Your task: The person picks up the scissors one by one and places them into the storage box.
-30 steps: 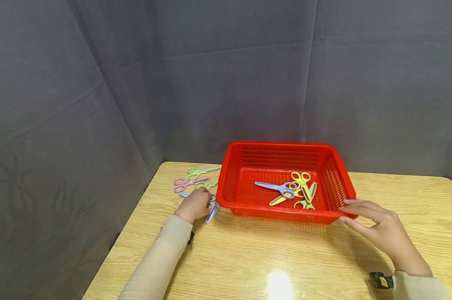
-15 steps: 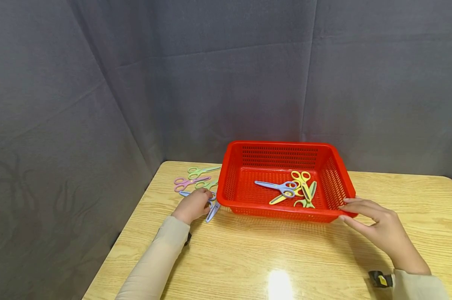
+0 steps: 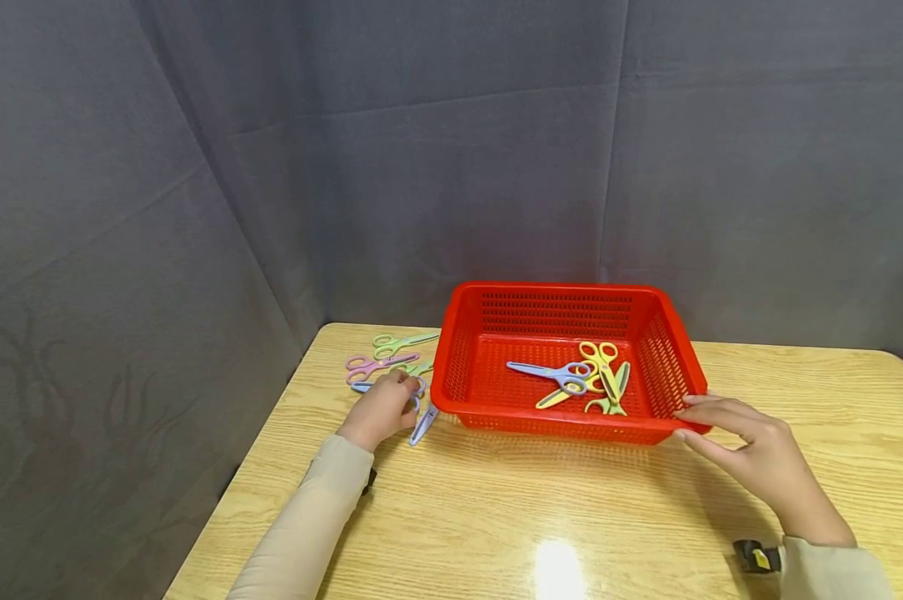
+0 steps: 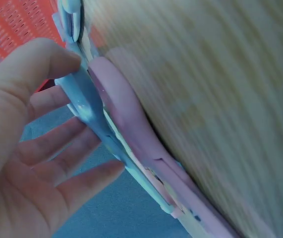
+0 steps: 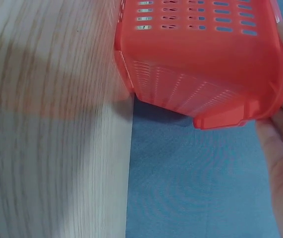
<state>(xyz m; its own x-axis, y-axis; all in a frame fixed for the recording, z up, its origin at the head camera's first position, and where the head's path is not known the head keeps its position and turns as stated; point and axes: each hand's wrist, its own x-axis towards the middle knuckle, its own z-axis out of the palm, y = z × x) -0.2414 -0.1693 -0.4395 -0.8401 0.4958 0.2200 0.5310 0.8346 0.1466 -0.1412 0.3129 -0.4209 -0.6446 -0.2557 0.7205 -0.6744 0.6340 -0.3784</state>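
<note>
My left hand reaches into the loose scissors left of the basket. In the left wrist view its thumb and forefinger pinch the handle of a pair of blue scissors; the other fingers spread behind it. Pink scissors lie right beside the blue pair. In the head view, lavender scissors lie by the fingertips, their handles partly covered. My right hand grips the near right corner of a red plastic basket, thumb below the rim and fingers over it.
Green scissors and pink scissors lie near the table's back left. Inside the basket are blue scissors, yellow scissors and green scissors. A grey curtain hangs behind the wooden table.
My left hand has drawn slightly left and towards me, and the blue scissors at its fingers have shifted a little left. The right hand keeps its place on the basket corner.
</note>
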